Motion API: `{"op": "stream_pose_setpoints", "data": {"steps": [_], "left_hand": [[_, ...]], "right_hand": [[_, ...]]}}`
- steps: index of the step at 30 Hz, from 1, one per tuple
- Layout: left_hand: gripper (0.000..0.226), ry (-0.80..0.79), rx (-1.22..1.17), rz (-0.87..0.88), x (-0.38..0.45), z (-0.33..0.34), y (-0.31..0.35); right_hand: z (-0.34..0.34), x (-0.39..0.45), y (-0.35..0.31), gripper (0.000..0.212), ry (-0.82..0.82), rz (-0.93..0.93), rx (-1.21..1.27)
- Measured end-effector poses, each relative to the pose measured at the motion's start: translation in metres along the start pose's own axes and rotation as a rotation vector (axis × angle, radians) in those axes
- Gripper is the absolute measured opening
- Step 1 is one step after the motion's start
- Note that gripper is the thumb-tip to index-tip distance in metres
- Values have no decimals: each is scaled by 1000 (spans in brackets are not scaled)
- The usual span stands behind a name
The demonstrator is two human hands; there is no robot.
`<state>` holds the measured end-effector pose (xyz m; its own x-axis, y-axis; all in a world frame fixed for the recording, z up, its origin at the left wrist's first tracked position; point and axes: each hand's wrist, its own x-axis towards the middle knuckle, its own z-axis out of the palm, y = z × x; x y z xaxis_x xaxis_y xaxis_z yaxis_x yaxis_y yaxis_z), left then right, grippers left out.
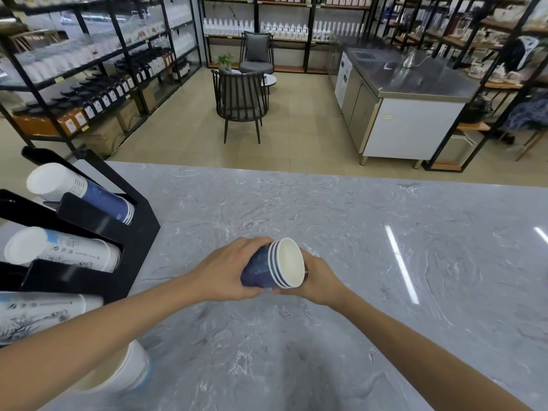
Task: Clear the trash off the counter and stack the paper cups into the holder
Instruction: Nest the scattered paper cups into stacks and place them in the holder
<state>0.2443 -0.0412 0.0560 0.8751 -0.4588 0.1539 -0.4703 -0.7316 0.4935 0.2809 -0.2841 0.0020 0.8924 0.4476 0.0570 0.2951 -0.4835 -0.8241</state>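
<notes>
Head view: I see the nested blue cups (277, 266) lying tilted above the grey counter (385, 262), long axis left-right, white mouths facing right and slightly up. Left hand (228, 272) grips the base end, right hand (318, 281) grips underneath, its fingers mostly hidden. Holder (139, 235) sits left, partly cropped

print on holder cups (74, 256) and shelf bottle labels (98, 105), all illegible

Lower left, the left forearm (89, 330) hides part of a white cup (130, 372); the frame's left edge crops the black holder (89, 280).
</notes>
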Motion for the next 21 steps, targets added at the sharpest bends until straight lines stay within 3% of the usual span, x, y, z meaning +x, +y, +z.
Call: {"op": "stream_pose_setpoints", "data": {"steps": [5,11,21], "left_hand": [[87,15,-94,-70,-5,-12,-1],[83,84,-255,-127,-29,-22,-7],[80,72,-197,-174,-72,-30,-19]], "right_hand": [[6,-1,-23,78,46,-78,92],[13,-1,-39,74,-11,-150,33],[29,-7,-69,71,-69,-282,-477]]}}
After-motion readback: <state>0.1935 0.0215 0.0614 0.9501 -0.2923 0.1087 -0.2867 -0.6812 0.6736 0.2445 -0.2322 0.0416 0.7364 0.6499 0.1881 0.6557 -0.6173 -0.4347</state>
